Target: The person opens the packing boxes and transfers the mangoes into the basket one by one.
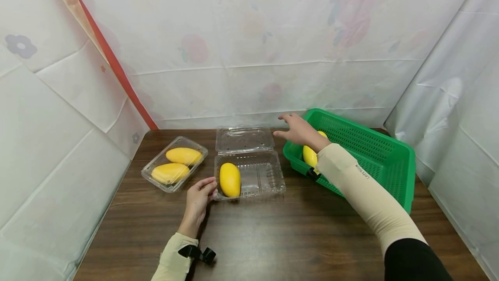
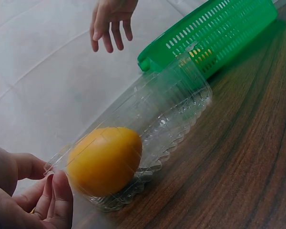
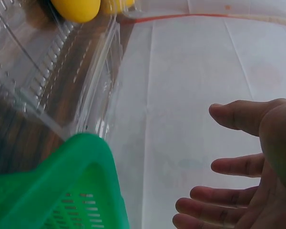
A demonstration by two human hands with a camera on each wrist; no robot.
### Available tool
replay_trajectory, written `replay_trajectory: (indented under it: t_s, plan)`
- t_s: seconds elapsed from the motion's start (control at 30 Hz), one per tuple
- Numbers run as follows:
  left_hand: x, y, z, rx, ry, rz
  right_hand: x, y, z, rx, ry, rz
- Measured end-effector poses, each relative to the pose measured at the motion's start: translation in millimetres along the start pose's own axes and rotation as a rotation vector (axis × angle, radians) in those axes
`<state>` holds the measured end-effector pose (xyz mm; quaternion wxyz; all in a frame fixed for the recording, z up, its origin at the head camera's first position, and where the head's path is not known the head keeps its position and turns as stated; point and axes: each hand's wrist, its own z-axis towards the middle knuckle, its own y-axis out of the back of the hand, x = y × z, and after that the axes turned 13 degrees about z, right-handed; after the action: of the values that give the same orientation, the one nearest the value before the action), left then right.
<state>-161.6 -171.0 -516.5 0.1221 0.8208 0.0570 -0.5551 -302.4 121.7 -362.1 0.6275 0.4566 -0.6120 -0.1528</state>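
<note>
A clear plastic clamshell box (image 1: 255,175) lies with its lid (image 1: 244,139) folded back toward the wall. One yellow mango (image 1: 230,180) sits in its left half. My left hand (image 1: 198,201) pinches the box's left rim between thumb and fingers, as the left wrist view shows close up. My right hand (image 1: 300,133) is raised over the left end of the green basket (image 1: 351,159), fingers spread and holding nothing. Below that wrist, a yellow mango (image 1: 309,156) lies in the basket, partly hidden by the arm.
To the left stands another clear box (image 1: 174,164) with two mangoes in it. Wood-patterned tabletop (image 1: 249,237) stretches in front. A white sheet wall (image 1: 241,56) rises right behind the boxes, and more sheets hang at both sides.
</note>
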Motion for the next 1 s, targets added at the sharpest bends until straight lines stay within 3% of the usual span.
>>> replay_trajectory:
  t_s: [1.0]
  plan:
    - [1.6, -1.8, -0.3, -0.002, -0.003, -0.014, 28, -45, -1, 0.048, 0.078, -0.004]
